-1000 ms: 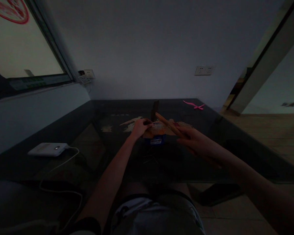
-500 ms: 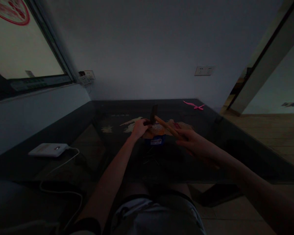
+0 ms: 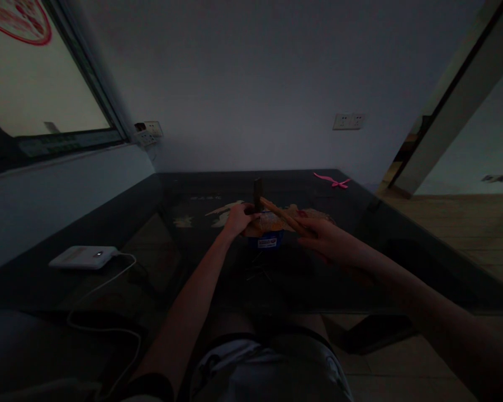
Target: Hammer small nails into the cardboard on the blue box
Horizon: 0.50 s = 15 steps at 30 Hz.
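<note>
A hammer [image 3: 283,215] with a wooden handle is in my right hand [image 3: 322,234], its fingers wrapped round the grip. The dark head stands upright just beyond my left hand [image 3: 238,219]. That hand is closed, thumb and finger pressed together at the left end of a brownish board-like piece [image 3: 272,223]; what they pinch is too small and dark to make out. Under the piece is a blue box or tub [image 3: 269,241] with a white label. A few thin slivers, perhaps nails, lie on the dark table in front of it.
A white power bank [image 3: 84,257] with a white cable lies at the left on the dark table [image 3: 184,190]. A pink ribbon-like item [image 3: 335,181] is at the back right. Pale worn patches [image 3: 224,215] mark the tabletop. A wall with sockets [image 3: 349,121] rises behind.
The hammer head has shifted slightly left and now sits closer to my left fingers. My right hand has moved a little left with it; my left hand is nearly still.
</note>
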{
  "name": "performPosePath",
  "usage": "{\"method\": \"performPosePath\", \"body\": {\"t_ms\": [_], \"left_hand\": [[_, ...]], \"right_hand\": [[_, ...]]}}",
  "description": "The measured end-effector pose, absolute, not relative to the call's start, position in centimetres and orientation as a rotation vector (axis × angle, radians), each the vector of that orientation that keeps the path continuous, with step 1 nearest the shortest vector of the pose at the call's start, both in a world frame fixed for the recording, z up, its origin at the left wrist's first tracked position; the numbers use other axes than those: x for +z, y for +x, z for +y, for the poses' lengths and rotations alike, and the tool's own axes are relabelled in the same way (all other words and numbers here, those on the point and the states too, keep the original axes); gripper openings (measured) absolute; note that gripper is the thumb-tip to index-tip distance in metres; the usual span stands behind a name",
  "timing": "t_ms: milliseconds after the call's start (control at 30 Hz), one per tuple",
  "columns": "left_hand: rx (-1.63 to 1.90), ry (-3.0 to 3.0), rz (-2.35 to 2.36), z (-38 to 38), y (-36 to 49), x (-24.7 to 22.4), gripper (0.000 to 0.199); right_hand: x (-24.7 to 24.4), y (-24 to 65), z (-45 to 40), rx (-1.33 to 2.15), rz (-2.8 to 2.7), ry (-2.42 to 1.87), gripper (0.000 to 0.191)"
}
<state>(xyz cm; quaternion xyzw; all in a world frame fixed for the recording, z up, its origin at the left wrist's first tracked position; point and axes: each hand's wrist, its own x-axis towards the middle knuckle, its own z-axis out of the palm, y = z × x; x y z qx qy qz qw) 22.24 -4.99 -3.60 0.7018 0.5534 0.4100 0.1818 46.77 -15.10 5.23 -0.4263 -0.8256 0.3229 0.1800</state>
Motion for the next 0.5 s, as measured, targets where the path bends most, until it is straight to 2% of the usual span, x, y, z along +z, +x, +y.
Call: {"method": "performPosePath", "body": {"t_ms": [233,500], "left_hand": [[1.154,1.962,1.515,-4.95,22.35,-3.71,0.019],[1.150,1.980,1.552,-4.96,22.26,-3.72,0.019]], "right_hand": [[5.83,46.55,-15.16,0.617,-2.399,-1.204,0.040],[5.64,46.63,-15.31,0.614,-2.400,-1.162,0.040]]}}
